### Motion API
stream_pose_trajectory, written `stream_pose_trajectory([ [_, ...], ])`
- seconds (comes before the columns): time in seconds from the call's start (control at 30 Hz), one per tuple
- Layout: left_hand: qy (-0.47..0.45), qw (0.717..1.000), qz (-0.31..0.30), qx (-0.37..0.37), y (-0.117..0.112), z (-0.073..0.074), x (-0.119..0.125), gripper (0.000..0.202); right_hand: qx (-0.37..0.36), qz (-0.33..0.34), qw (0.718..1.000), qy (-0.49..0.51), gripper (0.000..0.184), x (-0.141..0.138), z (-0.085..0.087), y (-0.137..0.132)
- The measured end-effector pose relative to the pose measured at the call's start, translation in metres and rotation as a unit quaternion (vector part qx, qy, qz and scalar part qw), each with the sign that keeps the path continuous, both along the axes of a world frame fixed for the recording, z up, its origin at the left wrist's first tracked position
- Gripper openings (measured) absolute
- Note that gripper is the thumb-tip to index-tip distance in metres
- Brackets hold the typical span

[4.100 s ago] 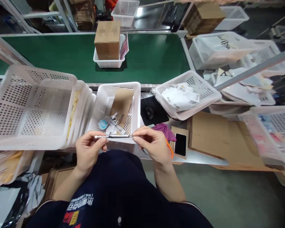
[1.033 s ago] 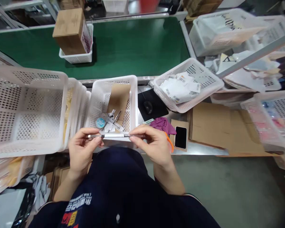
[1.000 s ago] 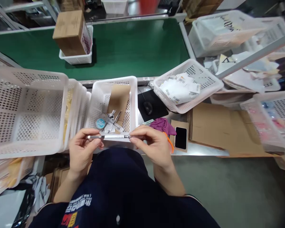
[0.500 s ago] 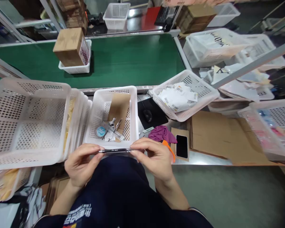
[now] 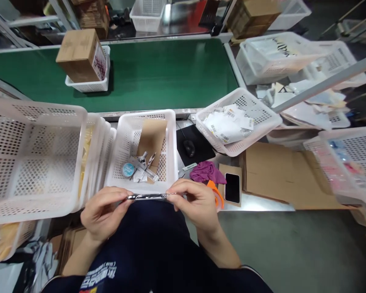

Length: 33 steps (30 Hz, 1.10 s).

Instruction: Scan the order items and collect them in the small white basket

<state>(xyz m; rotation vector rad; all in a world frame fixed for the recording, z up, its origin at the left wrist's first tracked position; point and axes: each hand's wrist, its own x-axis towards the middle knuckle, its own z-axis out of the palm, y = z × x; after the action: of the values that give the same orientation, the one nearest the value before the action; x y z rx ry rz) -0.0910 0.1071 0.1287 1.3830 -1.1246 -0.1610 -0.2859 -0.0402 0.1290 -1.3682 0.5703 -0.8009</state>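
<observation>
A slim dark pen-like stick with a shiny surface (image 5: 148, 196) lies level between my hands, just in front of my body. My left hand (image 5: 105, 211) pinches its left end between thumb and fingers. At the other end, the thumb and fingers of my right hand (image 5: 197, 203) are closed on it. Right beyond it stands a white perforated basket (image 5: 120, 138). Inside are a round blue-lidded tin (image 5: 128, 169), a piece of brown cardboard (image 5: 152, 136) and several slim metallic and clear-packed items (image 5: 146, 165).
Left stands a large white basket (image 5: 49, 150). Right are a black mouse (image 5: 189, 148), a purple cloth (image 5: 207, 171), an orange-handled tool (image 5: 216, 193), a phone (image 5: 232, 188), a basket of labelled packets (image 5: 201, 116) and flat cardboard (image 5: 268, 171). Behind runs a green conveyor (image 5: 171, 73) carrying a boxed basket (image 5: 88, 86).
The stick's light lettering no longer shows; a glossier side faces up, as if rolled between my fingers. On the conveyor, the basket with the carton has shifted slightly left.
</observation>
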Motion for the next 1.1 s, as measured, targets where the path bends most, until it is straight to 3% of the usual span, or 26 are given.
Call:
stream_pose_trajectory([
  [0.47, -0.004, 1.000, 0.016, 0.015, -0.007, -0.004, 0.006, 0.029, 0.002, -0.014, 1.000, 0.015, 0.003, 0.007, -0.002, -0.007],
  [0.67, 0.142, 0.989, 0.032, 0.037, -0.003, 0.002, 0.000, 0.042, -0.021, -0.019, 0.999, 0.014, 0.012, 0.007, -0.003, -0.011],
  [0.83, 0.218, 0.975, 0.025, 0.041, -0.006, 0.009, 0.001, 0.025, -0.032, -0.035, 0.998, 0.031, 0.012, 0.007, -0.013, -0.017],
  [1.1, 0.253, 0.967, 0.017, 0.042, -0.002, 0.005, 0.000, 0.010, 0.004, -0.030, 0.998, 0.051, 0.009, 0.007, -0.028, -0.013],
])
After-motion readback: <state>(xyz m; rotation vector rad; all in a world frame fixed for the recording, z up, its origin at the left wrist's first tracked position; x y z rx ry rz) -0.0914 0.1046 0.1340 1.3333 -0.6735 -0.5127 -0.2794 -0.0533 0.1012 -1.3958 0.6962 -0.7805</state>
